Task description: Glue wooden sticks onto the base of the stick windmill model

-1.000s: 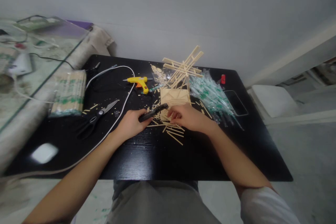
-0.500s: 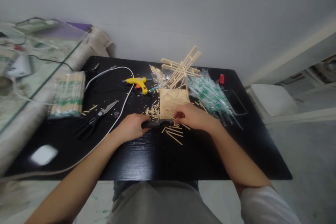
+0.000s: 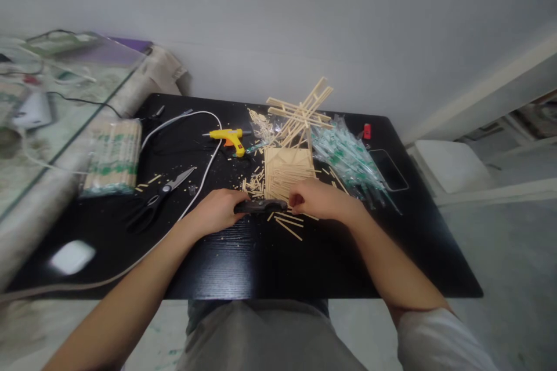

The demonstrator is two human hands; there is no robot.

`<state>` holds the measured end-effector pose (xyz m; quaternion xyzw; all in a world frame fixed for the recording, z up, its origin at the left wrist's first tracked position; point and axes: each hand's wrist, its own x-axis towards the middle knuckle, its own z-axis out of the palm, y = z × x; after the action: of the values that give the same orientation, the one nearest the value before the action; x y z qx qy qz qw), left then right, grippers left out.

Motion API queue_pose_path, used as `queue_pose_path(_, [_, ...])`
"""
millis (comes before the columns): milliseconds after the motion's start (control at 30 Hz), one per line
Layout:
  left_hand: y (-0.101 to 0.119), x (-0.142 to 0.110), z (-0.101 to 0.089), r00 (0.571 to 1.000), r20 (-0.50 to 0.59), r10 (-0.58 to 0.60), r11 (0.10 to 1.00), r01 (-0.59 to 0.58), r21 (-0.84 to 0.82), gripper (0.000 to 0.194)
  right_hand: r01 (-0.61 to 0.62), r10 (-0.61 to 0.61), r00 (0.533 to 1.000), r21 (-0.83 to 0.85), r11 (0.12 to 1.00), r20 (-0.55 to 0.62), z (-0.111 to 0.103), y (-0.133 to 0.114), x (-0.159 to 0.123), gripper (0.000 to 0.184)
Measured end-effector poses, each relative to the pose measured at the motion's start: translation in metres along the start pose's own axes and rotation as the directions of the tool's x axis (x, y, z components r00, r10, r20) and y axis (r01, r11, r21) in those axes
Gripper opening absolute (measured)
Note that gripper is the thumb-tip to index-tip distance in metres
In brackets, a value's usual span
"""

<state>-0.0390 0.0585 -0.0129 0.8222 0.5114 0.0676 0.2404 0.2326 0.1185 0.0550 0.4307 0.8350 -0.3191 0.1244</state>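
Note:
My left hand is closed around one end of a long, dark hand tool, whose exact kind I cannot make out. The tool lies level across the near edge of a model wall made of thin wooden sticks. At the tool's other end my right hand has its fingers curled together in a pinch; whatever they hold is hidden. Loose cut sticks lie just below that hand, and more sticks cover the near part of the model. A cross of stick-built blades rises at its back.
Left of the model lie a yellow glue gun, black-handled scissors and a white cable. A bag of sticks sits farther left. On the right are plastic wrappers, a phone and a red object.
My right hand has shifted slightly toward me, and its fingers have drawn in closer. My left hand and the dark tool have barely moved.

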Motion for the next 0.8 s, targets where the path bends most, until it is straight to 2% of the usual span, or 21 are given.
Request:
queue_pose_path(133, [-0.002,-0.001,-0.003,1.0,-0.022,0.007,0.998,-0.008,-0.06,0.017,0.019,-0.019,1.0,0.004,1.0,0.013,0.003,-0.007,0.0,0.009])
queue_pose_path(267, [0.0,-0.004,-0.007,0.986,-0.167,-0.006,0.955,-0.044,-0.292,0.018,0.041,-0.041,0.999,0.004,0.999,0.017,0.01,-0.016,0.002,0.008])
queue_pose_path(400, [0.008,-0.006,-0.005,0.916,-0.37,-0.157,0.906,-0.015,-0.423,0.026,0.084,-0.085,0.996,-0.017,0.996,-0.02,0.022,-0.018,0.007,0.007])
queue_pose_path(467, [0.009,-0.006,-0.001,0.88,-0.422,-0.216,0.89,0.0,-0.456,0.028,0.096,-0.097,0.994,-0.023,0.995,-0.048,0.027,-0.018,0.01,0.009])
queue_pose_path(567, [0.007,-0.004,0.004,0.851,-0.444,-0.28,0.872,0.032,-0.488,0.031,0.095,-0.098,0.992,-0.044,0.995,-0.076,0.031,-0.017,0.012,0.011])
queue_pose_path(700, [0.011,-0.002,0.003,0.833,-0.436,-0.34,0.818,0.033,-0.574,0.035,0.091,-0.095,0.991,-0.053,0.994,-0.094,0.03,-0.018,0.01,0.008])
queue_pose_path(800, [0.019,-0.001,-0.002,0.84,-0.364,-0.401,0.671,-0.002,-0.742,0.038,0.109,-0.108,0.987,0.004,0.994,-0.12,0.027,-0.022,0.008,0.009])
